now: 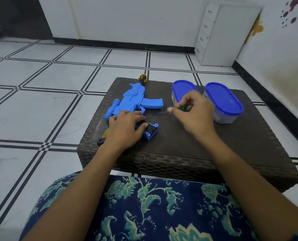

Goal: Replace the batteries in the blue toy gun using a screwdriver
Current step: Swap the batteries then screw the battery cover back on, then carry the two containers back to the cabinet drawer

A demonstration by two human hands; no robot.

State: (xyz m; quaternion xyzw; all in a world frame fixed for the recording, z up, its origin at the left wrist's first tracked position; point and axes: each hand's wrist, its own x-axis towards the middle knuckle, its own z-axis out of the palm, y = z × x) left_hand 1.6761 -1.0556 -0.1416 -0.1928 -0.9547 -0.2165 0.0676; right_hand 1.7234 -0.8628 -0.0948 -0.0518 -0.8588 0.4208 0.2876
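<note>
Dark blue lap fabric, printed with green and cream paisley leaves, nearest the camera. Low dark brown woven-wicker table, basket-weave sides, flat matte top. Left hand, fingers curled over the grip end of the blue plastic toy gun, thumb against a black recessed part at the grip's base. Toy gun lying flat on the table's left half, moulded ribbed body, curved magazine jutting right, yellow-and-black muzzle at the far edge, yellow and black stock parts peeping out beside the left wrist. Right hand, raised above the table's middle, pinching a green-handled screwdriver; thin shaft aimed left, blurred, clear of the gun. Two oval translucent plastic tubs with glossy blue lids, side by side on the right; side label too blurred to read. White glossy floor tiles with black double-line borders. White drawer cabinet against the far wall.
</note>
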